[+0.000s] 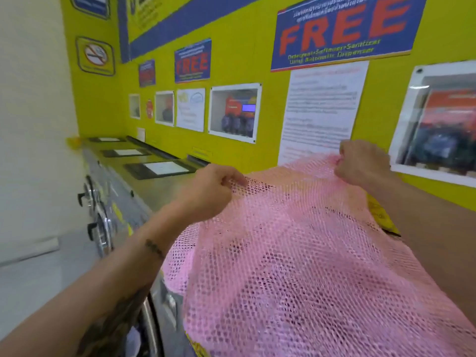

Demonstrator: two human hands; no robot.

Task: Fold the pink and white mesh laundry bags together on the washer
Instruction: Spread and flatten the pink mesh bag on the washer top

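Observation:
A pink mesh laundry bag (304, 253) is spread wide over the top of the nearest washer (159, 191), its near part hanging down toward me. My left hand (211, 189) pinches the bag's far edge at the left. My right hand (363, 163) grips the same far edge at the right, close to the yellow wall. Both hands hold that edge lifted a little. I see no white mesh bag; the pink mesh hides whatever lies beneath it.
A row of steel washers (103, 202) runs off to the left, with door handles on their fronts. The yellow wall (239, 60) behind carries posters and windowed boxes. A yellow-and-black label (381, 215) shows under my right forearm. A pale wall stands at the left.

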